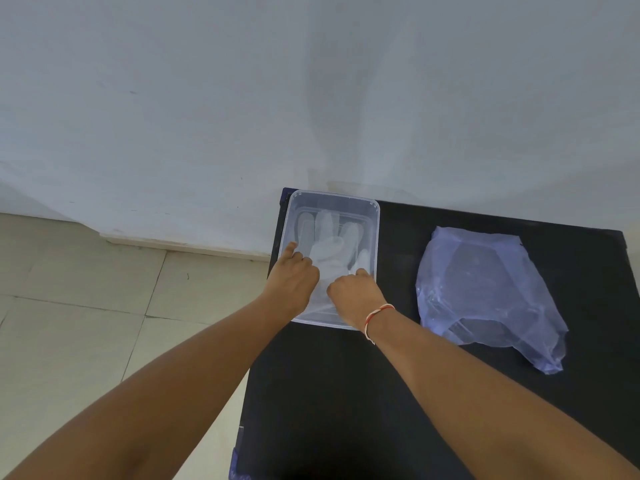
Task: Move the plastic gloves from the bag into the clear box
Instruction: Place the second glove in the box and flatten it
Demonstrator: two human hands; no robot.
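Observation:
A clear plastic box (375,220) stands at the far left corner of the black table. Translucent plastic gloves (329,237) lie flat inside it, fingers pointing away from me. My left hand (292,278) and my right hand (353,292) are both down in the near half of the box, fingers curled onto the cuff end of the gloves. The right wrist wears a red and white thread band. To the right, a crumpled translucent bluish plastic bag (485,292) lies on the table, apart from both hands; what it holds I cannot make out.
The black table (346,393) has its left edge just beside the box, with a tiled floor (86,323) below. A white wall (242,98) rises right behind the table.

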